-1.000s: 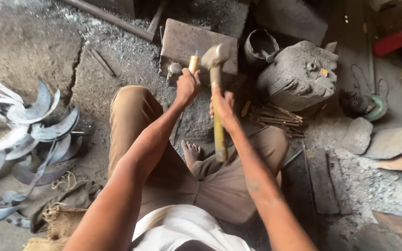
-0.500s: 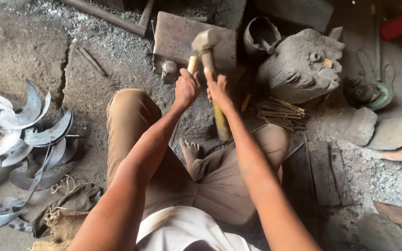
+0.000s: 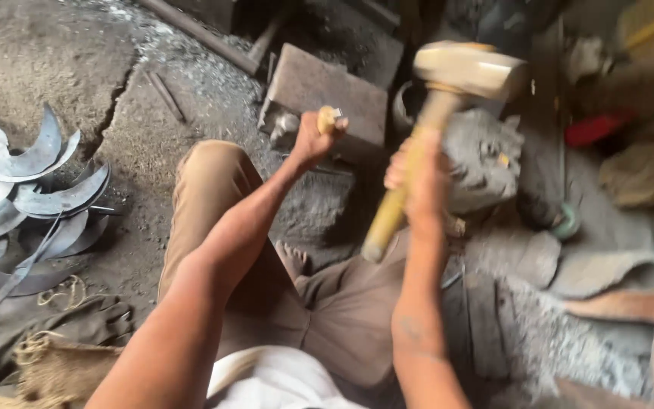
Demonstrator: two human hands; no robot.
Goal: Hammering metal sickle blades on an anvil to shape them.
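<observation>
Setting: a person sits on the dirt floor (image 3: 54, 45) of a smithy, knees bent in brown trousers (image 3: 213, 197), one bare foot (image 3: 293, 260) showing between the legs.
Right hand (image 3: 416, 178): fingers wrapped tight around the yellow wooden shaft of a heavy hammer (image 3: 448, 98), gripping about halfway along it; the pale block head is raised high and blurred, the butt end pointing down toward the lap.
Left hand (image 3: 313, 138): fingers closed in a fist around a short tool with a pale wooden handle (image 3: 328, 117), only the top of the handle showing above the fist; what lies below it cannot be told.
Anvil block (image 3: 327, 98): a flat rectangular slab set in the floor just beyond the left fist, well below the hammer head.
Left of the person: a heap of curved grey sickle blades (image 3: 32, 189) spread on the floor, with coarse rope and sacking (image 3: 62, 363) nearer the camera.
Right of the person: a lumpy grey sack (image 3: 486, 159) behind the hammer shaft, flat stones (image 3: 524, 257) and grey ash beside it, a red object (image 3: 596, 129) farther back, blurred.
</observation>
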